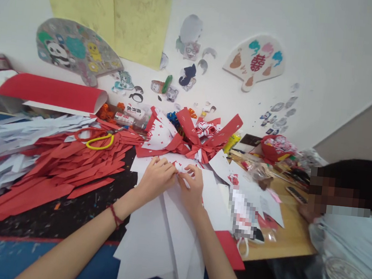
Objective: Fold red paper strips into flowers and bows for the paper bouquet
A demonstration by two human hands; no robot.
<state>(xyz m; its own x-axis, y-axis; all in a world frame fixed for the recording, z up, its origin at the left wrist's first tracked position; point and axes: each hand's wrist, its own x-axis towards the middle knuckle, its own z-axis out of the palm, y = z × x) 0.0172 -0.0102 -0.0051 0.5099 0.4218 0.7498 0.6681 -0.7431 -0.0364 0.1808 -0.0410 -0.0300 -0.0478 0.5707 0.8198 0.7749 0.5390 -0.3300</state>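
My left hand [156, 177] and my right hand [192, 185] meet at the far end of a fan of long white paper strips [166, 238] lying on the table. Both hands have their fingers pinched on the narrow gathered end of the strips [180, 168]. A red cord bracelet [115, 217] is on my left wrist. Just beyond my hands stands a large red-and-white paper bow [192, 138].
A heap of red paper strips [58, 166] and white ones [5, 139] fills the left, with yellow-handled scissors [99, 141] on top. A red paper roll [50, 91] lies at the back. Another person [345, 225] sits at the right by a wooden table [281, 245] with craft clutter.
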